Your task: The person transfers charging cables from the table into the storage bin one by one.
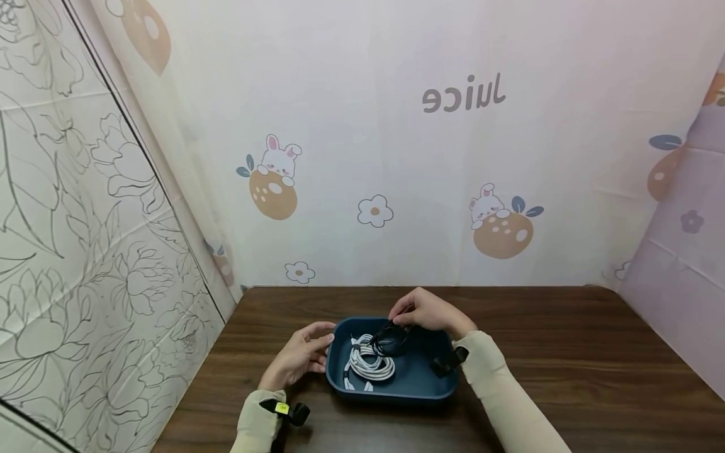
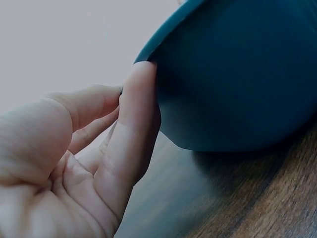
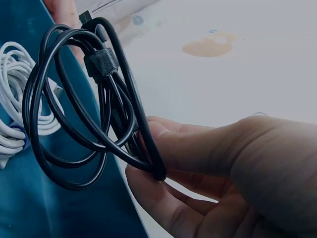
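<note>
A coiled black USB cable, bound with a dark hook-and-loop strap, hangs from my right hand. Thumb and fingers pinch one end of its loops above the dark blue bin. In the right wrist view a small metal plug sticks up at the top of the coil. White coiled cables lie inside the bin on its left side. My left hand is at the bin's left end, with fingertips touching the outer wall right by the rim, as the left wrist view shows.
The bin stands on a dark brown wooden table. Behind the table hangs a pale curtain with rabbits and fruit printed on it. A flower-patterned sheet closes off the left side.
</note>
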The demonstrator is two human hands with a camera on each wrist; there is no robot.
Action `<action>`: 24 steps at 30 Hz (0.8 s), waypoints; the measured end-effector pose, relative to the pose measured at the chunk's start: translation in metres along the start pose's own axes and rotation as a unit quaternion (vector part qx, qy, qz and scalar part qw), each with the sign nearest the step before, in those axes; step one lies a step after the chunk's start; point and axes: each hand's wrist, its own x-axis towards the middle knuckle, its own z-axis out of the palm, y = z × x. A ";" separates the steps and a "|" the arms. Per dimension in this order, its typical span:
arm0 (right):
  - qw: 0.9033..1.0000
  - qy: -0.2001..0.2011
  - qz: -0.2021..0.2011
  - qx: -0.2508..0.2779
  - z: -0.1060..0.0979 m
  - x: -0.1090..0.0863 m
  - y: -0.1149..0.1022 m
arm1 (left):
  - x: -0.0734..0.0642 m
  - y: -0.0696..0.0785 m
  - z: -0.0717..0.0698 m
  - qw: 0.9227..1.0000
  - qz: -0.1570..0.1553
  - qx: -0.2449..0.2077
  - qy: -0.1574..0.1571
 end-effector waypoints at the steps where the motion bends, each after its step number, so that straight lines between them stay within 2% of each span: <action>1: 1.000 -0.003 -0.003 -0.001 0.001 0.001 -0.001 | 0.000 0.000 0.000 1.000 0.000 0.000 0.000; 6: 1.000 -0.015 -0.016 -0.007 0.007 0.006 -0.004 | -0.001 0.002 0.000 1.000 0.002 0.000 -0.002; 21: 0.999 -0.035 -0.009 -0.017 0.026 0.017 -0.013 | -0.001 0.001 0.000 1.000 -0.003 -0.003 -0.004; 24: 0.999 -0.041 -0.017 -0.022 0.029 0.020 -0.014 | -0.001 0.001 0.000 1.000 0.000 -0.004 -0.005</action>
